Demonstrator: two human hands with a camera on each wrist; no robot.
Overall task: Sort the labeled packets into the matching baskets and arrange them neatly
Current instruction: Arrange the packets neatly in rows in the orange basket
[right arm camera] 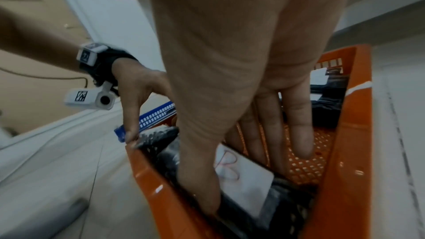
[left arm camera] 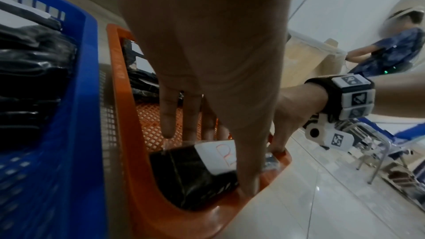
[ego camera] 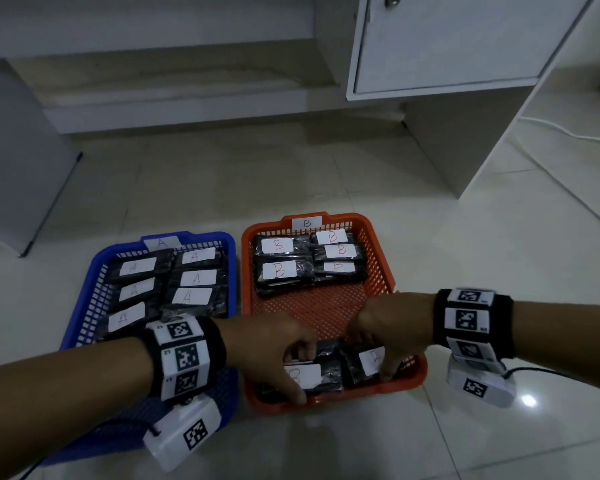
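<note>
Two baskets sit side by side on the floor: six A packets [ego camera: 194,278] fill the blue basket [ego camera: 84,289], five B packets [ego camera: 278,270] line the orange basket's [ego camera: 378,271] far end. Left hand [ego camera: 274,348] pinches one near B packet [ego camera: 305,375]; right hand [ego camera: 392,330] pinches another [ego camera: 369,363]

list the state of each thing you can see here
blue basket: filled with A packets
orange basket: B packets at far end and near end, middle bare
left hand: grips a B packet
right hand: grips another B packet
cupboard door: closed
</note>
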